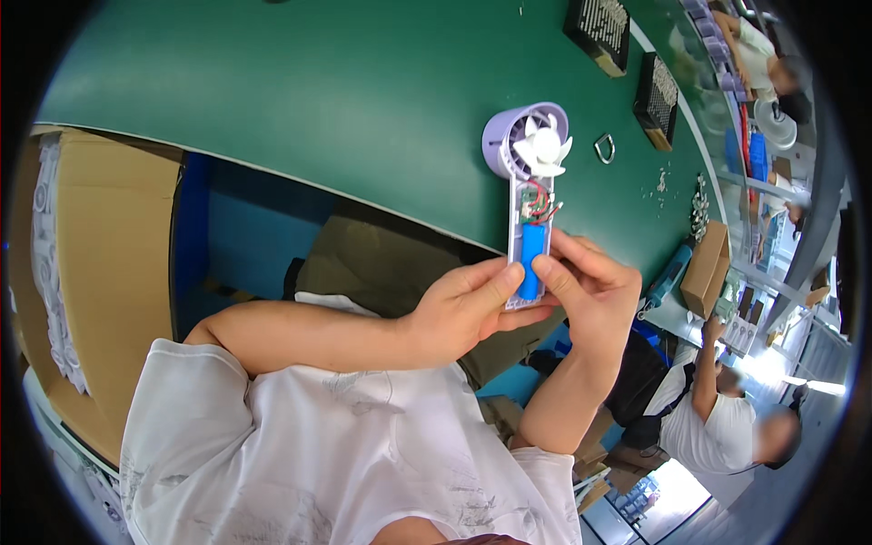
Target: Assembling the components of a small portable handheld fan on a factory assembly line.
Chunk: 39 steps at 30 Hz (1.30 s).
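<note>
A purple handheld fan [497, 145] with white blades [542, 145] is held in both hands over the table's near edge, its back off and its handle toward me. Inside the handle lies a blue cylindrical battery [533, 250], with red and dark wires and a small board [530, 207] above it. My left hand [468, 304] grips the handle's lower left side, thumb at the battery. From the right, my right hand [590, 282] closes on the handle, its thumb against the battery's side. Some of the fingers are hidden beneath the handle.
On the green table [345, 82] lie a metal ring [604, 148] and two dark trays of small pale parts [599, 32]. An electric screwdriver [672, 272] and a small cardboard box [706, 272] are at the right. A large carton [118, 218] stands left. Other people work at the right.
</note>
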{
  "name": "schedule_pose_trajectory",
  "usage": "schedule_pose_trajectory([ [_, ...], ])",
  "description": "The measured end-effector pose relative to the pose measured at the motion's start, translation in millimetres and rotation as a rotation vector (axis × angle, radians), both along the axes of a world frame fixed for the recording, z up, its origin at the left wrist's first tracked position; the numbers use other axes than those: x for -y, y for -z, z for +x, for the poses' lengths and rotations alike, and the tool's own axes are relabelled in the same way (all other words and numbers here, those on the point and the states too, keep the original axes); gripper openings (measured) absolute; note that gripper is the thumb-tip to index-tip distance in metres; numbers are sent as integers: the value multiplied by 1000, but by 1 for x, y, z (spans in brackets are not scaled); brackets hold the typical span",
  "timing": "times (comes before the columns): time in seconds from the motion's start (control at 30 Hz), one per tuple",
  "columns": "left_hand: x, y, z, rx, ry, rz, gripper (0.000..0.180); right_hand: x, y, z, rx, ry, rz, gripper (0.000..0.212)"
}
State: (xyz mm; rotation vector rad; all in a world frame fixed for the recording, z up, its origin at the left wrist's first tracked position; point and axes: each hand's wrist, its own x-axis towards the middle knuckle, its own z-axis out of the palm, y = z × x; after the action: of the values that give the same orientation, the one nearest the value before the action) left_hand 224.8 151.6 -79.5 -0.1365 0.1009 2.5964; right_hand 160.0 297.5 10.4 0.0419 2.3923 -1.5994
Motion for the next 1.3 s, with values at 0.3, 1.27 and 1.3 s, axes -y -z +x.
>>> schedule_pose_trajectory([
  [0.3, 11, -18, -7, -74, 95, -246, 45, -1, -5, -2, 7, -47, 22, 37],
  [1.27, 11, -23, -17, 7, 48, -232, 32, 24, -18, -26, 157, 116, 76, 22],
  [1.3, 12, -25, -18, 23, 54, -233, 33, 23, -19, -26, 171, 114, 67, 22],
])
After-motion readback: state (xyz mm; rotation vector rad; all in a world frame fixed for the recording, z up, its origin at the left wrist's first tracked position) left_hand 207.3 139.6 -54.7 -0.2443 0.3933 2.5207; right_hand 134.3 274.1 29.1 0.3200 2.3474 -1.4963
